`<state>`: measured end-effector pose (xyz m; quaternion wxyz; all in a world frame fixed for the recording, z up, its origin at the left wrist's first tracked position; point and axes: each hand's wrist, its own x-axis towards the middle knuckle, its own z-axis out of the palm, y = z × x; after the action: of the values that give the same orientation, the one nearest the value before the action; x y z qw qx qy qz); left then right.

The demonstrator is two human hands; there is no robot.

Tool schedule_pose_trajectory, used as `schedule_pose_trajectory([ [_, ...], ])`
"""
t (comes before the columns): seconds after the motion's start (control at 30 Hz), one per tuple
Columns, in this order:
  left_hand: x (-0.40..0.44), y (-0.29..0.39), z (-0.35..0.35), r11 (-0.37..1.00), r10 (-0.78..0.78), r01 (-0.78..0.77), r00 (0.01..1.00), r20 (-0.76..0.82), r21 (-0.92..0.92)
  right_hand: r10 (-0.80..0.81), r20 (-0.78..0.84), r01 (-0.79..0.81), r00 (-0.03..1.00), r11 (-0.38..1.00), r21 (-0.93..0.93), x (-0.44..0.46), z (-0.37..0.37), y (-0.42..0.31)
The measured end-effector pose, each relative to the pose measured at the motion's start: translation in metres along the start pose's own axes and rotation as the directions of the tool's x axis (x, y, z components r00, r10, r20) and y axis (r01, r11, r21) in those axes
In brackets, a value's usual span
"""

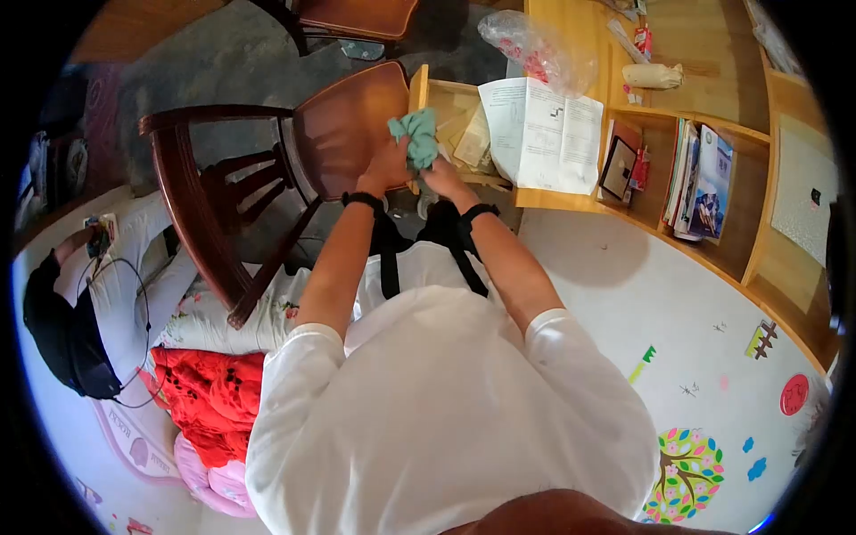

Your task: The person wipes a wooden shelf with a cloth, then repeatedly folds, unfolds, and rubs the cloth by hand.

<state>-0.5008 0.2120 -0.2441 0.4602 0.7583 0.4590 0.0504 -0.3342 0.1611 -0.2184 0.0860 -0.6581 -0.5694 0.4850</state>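
Two hands, one green cloth (415,138). Cloth is bunched up, held off the surface at the front of one open drawer (419,87), between it and the near chair's seat. Left hand (390,165): fingers closed on the cloth from its lower left. Right hand (444,178): at the cloth's lower edge, fingers partly hidden; can't tell if they grip or only touch. Two black wristbands, one per wrist: left band (364,200), right band (479,214).

Drawer holds several flat pale papers (473,143), overlapping, no exact count. Just right of it, at least two printed sheets (560,138) lie over the drawer side and the bench (557,201). One clear plastic bag (535,45) with red print sits beyond the sheets.

Two brown chairs: near chair (343,120) left of the drawer, far chair (357,16) at top. Shelf (762,201) at right: one upright group of books (709,183), count unclear. One red cloth (209,397), black-spotted, lower left.
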Motion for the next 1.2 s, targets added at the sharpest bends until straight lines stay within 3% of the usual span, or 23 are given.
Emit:
schedule_pose_trajectory([
  [0.07,-0.016,-0.019,0.026,0.999,0.005,-0.007,0.999,0.047,0.051,-0.082,-0.095,0.093,0.992,0.988,0.127,-0.016,0.016,0.01],
  [0.1,-0.023,-0.029,0.041,0.998,0.014,-0.017,0.999,0.042,0.058,-0.014,-0.033,0.019,0.999,0.989,0.147,-0.012,0.032,0.037],
  [0.13,-0.032,-0.043,0.058,0.997,0.051,-0.049,0.997,0.05,-0.055,0.067,0.031,-0.071,0.997,0.984,0.163,-0.025,0.021,0.019],
  [0.17,-0.037,-0.048,0.063,0.983,0.089,-0.077,0.994,0.061,-0.167,0.086,0.098,-0.093,0.992,0.993,0.073,-0.027,0.02,0.02],
  [0.2,-0.034,-0.045,0.059,0.984,0.096,-0.085,0.993,0.062,-0.16,0.111,0.163,-0.109,0.98,0.994,-0.02,-0.025,0.02,0.027],
  [0.27,-0.035,-0.028,0.047,0.936,-0.041,0.112,0.976,0.214,-0.333,0.026,0.063,-0.03,0.998,0.998,0.058,-0.007,0.038,0.059],
  [0.33,-0.019,-0.001,0.012,0.924,-0.129,0.201,0.965,0.23,-0.325,-0.048,-0.039,0.053,0.998,0.99,0.128,0.014,0.034,0.068],
  [0.4,0.01,0.009,-0.011,0.911,-0.204,0.275,0.948,0.244,-0.307,0.187,0.088,-0.203,0.978,0.798,0.567,0.04,0.004,0.051],
  [0.43,0.027,0.007,-0.014,0.934,-0.188,0.206,0.978,0.086,-0.294,0.181,0.075,-0.187,0.981,0.749,0.636,0.04,-0.022,0.023],
  [0.47,0.043,0.007,-0.013,0.951,-0.164,0.14,0.984,-0.065,-0.276,0.197,0.067,-0.194,0.978,0.742,0.642,0.046,-0.04,0.009],
  [0.57,0.071,0.024,-0.033,0.958,-0.166,0.165,0.986,0.014,-0.233,0.252,0.142,-0.277,0.957,0.66,0.699,0.045,-0.05,0.016],
  [0.67,0.074,0.02,-0.039,0.961,-0.035,0.061,0.995,0.097,-0.271,0.285,0.083,-0.244,0.955,0.598,0.763,0.046,-0.039,0.018],
  [0.73,0.056,0.011,-0.01,0.998,-0.043,0.044,0.999,-0.021,0.043,0.284,0.183,-0.301,0.941,0.459,0.836,0.026,-0.032,0.017],
  [0.77,0.038,0.025,-0.002,0.996,-0.084,0.083,0.994,-0.071,-0.018,0.229,0.206,-0.288,0.951,0.426,0.858,0.022,-0.011,0.039],
  [0.8,0.017,0.036,0.005,0.99,-0.123,0.113,0.985,-0.118,-0.084,0.23,0.193,-0.276,0.954,0.423,0.863,0.013,-0.009,0.042],
  [0.87,-0.006,0.009,0.042,0.977,-0.103,0.07,0.983,-0.154,-0.203,0.365,0.357,-0.511,0.86,0.636,0.579,-0.008,-0.006,0.04],
  [0.9,-0.009,0.005,0.041,0.977,-0.096,0.064,0.984,-0.153,-0.201,0.367,0.351,-0.508,0.862,0.635,0.583,-0.003,0.005,0.053],
  [0.97,-0.016,-0.004,0.037,0.952,-0.097,0.096,0.995,0.011,-0.289,0.336,0.408,-0.515,0.849,0.699,0.496,0.008,0.025,0.073],
  [1.0,-0.006,-0.02,0.038,0.952,-0.086,0.085,0.996,0.009,-0.296,0.33,0.423,-0.514,0.844,0.721,0.465,0.011,0.024,0.071],
  [1.07,0.023,-0.069,0.042,0.991,-0.042,0.052,0.996,0.084,-0.119,0.301,0.25,-0.381,0.92,0.835,0.398,0.006,-0.004,0.028],
  [1.13,0.051,-0.092,0.037,0.995,0.098,-0.099,0.987,-0.129,-0.003,0.263,0.153,-0.304,0.953,0.823,0.479,0.021,-0.005,0.01],
  [1.17,0.057,-0.078,0.027,0.995,0.099,-0.102,0.986,-0.132,-0.015,0.218,0.059,-0.213,0.974,0.801,0.56,0.026,-0.006,0.004],
  [1.2,0.061,-0.059,0.0,0.979,0.111,-0.127,0.989,-0.101,-0.162,0.223,0.062,-0.22,0.973,0.802,0.555,0.026,-0.012,-0.003],
])
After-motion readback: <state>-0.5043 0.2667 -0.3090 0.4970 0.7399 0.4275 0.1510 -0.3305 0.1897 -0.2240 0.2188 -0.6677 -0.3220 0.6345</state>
